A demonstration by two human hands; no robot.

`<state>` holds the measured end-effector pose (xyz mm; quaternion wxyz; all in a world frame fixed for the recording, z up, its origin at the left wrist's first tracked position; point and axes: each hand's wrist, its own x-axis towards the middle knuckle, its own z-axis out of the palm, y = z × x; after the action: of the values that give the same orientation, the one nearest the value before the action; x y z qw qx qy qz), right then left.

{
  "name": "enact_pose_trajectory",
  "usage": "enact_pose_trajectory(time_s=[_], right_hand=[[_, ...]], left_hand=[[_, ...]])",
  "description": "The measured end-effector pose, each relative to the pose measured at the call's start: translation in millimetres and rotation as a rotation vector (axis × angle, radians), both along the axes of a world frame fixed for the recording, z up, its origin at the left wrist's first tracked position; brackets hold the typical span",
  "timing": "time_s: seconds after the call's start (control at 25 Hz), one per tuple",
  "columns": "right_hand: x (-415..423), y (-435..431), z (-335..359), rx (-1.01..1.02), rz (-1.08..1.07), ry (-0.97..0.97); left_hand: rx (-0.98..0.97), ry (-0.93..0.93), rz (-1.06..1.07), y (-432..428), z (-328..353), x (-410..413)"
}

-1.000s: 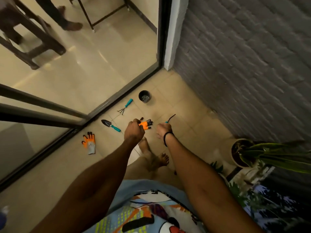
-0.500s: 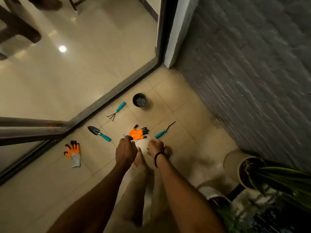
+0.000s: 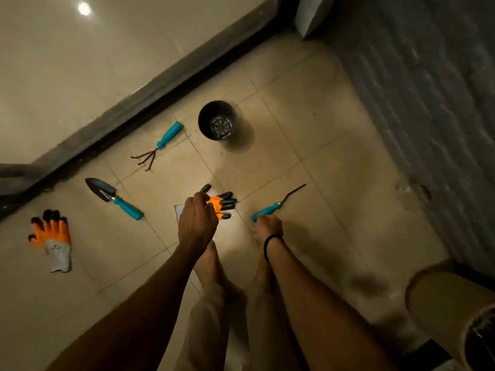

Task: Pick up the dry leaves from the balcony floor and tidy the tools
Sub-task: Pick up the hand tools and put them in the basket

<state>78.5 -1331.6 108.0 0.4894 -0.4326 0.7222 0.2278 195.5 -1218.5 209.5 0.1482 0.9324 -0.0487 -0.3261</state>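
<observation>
I looked down on beige floor tiles [image 3: 308,129] between a brick wall [image 3: 428,103] and a door track [image 3: 160,97]. I counted one black pot [image 3: 207,116] and three teal tools. The rake [image 3: 160,144] lay left of the pot, the trowel [image 3: 115,196] farther left, and the weeder [image 3: 278,206] below-right. There were two gloves. My left hand [image 3: 198,223] curled over the near glove [image 3: 221,203] below the pot, and my right hand [image 3: 267,227] curled at the weeder's handle; I couldn't tell whether either gripped. The far glove [image 3: 52,236] lay far left. Open tile ran from the pot right to the wall.

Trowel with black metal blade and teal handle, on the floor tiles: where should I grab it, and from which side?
Grip the black-bladed trowel by its teal handle, coming from above at the butt end: it lies flat, handle angled toward the left hand, pointed blade facing away.
</observation>
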Motion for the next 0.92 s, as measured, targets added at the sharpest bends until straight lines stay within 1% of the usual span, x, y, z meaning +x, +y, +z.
enact_pose_trajectory(time_s=[0.12,0.2,0.36,0.48,0.64,0.84,0.92], right_hand=[[-5.3,-4.3,-44.6,-0.047,-0.018,0.077],[3.3,-6.4,-48.7,-0.101,-0.052,0.075],[9.6,-2.8,-77.2,-0.161,-0.118,0.176],[17.2,-0.1,-100.4,-0.225,-0.202,0.21],[30.3,1.3,-120.4,-0.318,-0.231,0.265],[34.9,-2.2,-126.8,-0.345,-0.274,0.292],[31.9,-1.8,-131.3,-0.342,-0.304,0.271]], left_hand=[[-0.003,-0.008,0.031,3.9,-46.0,-0.3],[-0.003,-0.014,0.057,7.6,-67.4,1.7],[-0.005,-0.016,0.063,21.2,-100.7,1.7],[-0.02,-0.041,0.04,29.0,-118.8,8.8],[-0.039,-0.041,0.062,38.4,-137.8,21.5],[-0.016,-0.03,0.061,52.4,-153.2,27.3],[-0.013,-0.032,0.068,54.9,-156.0,28.4]])
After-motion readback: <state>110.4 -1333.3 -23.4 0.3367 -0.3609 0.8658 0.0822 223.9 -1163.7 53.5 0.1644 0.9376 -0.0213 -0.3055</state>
